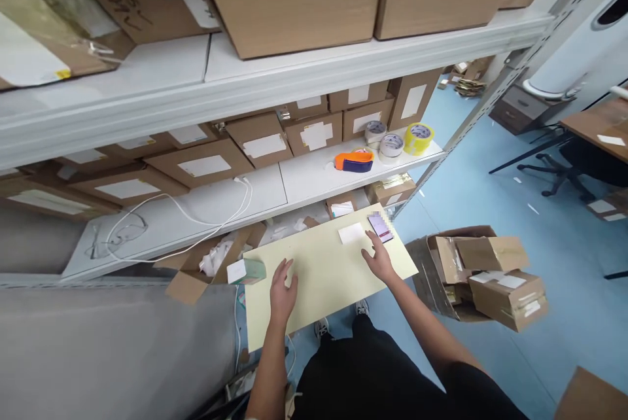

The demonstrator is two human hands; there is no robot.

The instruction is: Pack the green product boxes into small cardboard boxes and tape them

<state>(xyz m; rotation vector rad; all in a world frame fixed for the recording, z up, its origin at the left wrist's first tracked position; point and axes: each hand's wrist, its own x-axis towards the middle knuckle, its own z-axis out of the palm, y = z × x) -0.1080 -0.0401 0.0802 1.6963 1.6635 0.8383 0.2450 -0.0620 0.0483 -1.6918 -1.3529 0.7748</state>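
Over the left part of a pale yellow tabletop [314, 282], my left hand [283, 290] is open and holds nothing, its thumb and fingers apart. My right hand [379, 260] is open as well, close to a phone [381, 226] with a lit screen; I cannot tell whether a finger touches it. A small white paper [351, 233] lies just left of the phone. At the table's left edge stands a green and white box [246, 271], nearer to my left hand.
A shelf [314, 175] behind the table bears cardboard boxes [314, 135], tape rolls [391, 146], an orange and blue tape dispenser [354, 160] and a white cable [196, 220]. An open carton [216, 263] sits left. On the floor at right, a large carton [426, 276] holds smaller boxes.
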